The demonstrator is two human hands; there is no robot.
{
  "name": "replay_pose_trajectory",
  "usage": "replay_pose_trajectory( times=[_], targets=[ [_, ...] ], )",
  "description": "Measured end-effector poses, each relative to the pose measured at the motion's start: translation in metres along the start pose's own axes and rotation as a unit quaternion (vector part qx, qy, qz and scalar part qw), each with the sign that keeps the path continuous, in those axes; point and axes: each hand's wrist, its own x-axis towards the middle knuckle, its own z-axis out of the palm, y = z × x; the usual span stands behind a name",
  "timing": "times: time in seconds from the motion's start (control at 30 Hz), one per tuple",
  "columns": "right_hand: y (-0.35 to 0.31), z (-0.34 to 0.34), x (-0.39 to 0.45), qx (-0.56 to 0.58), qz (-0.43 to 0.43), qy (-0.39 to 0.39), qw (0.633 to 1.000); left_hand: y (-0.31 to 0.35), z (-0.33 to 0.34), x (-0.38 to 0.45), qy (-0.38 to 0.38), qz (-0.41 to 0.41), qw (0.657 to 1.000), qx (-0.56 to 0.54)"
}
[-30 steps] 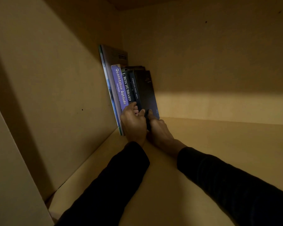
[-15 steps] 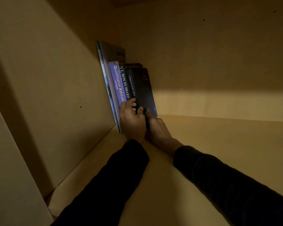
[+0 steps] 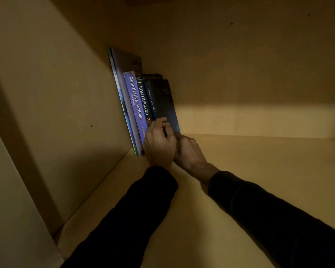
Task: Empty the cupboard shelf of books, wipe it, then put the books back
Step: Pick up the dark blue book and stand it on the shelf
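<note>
I observed the side wall (image 3: 62, 89) at left, with the books (image 3: 143, 101) standing tilted against it in the back corner of the shelf (image 3: 240, 180). From the left: a tall thin book (image 3: 124, 74), a purple book (image 3: 135, 101), a dark-green book (image 3: 144, 99), a blue book (image 3: 150, 99) and a black book (image 3: 166, 105). The left hand (image 3: 159, 144) curled its fingers round the lower spines. The right hand (image 3: 189, 151) touched it, fingers curled at the black book's base; I could not tell its exact grip.
</note>
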Motion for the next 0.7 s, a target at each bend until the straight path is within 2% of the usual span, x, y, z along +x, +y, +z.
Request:
replay_pose_trajectory(
  times=[0.13,0.37,0.7],
  targets=[
    [0.002,-0.006,-0.005,-0.023,0.01,0.031,0.999,0.002,0.002,-0.006,-0.022,0.005,1.0,0.009],
    [0.003,-0.019,-0.014,-0.055,0.055,0.044,0.996,0.007,-0.002,-0.017,-0.112,0.006,0.991,0.066],
    [0.001,-0.041,-0.049,-0.099,0.058,0.057,0.992,0.021,-0.006,-0.032,-0.154,0.009,0.986,0.064]
  ],
)
